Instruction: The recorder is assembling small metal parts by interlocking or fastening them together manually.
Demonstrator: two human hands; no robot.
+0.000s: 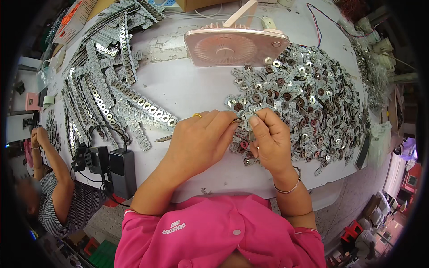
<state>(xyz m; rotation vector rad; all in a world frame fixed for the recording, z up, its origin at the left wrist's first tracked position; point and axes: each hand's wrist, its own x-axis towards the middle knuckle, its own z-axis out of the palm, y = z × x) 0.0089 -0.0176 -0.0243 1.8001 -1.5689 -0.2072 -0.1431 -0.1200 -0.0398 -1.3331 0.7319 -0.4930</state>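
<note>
My left hand (201, 138) is closed, its thumb and forefinger pinched together at a small dark tip that I cannot make out. Close beside it, my right hand (271, 140) pinches a small silvery metal plate (247, 118) between thumb and forefinger. The two sets of fingertips nearly meet at the near left edge of a large heap of small metal parts (308, 102), many with dark round centres. Under the left hand's wrist side, the end of a narrow metal strip (164, 139) pokes out; whether the hand grips it is hidden.
Long punched metal strips (143, 106) lie piled on the left of the white table (172, 85). A pink fan (230, 44) stands at the back. Near the front left edge are a dark grey box (122, 172) and cables. Another person (62, 192) sits at the far left.
</note>
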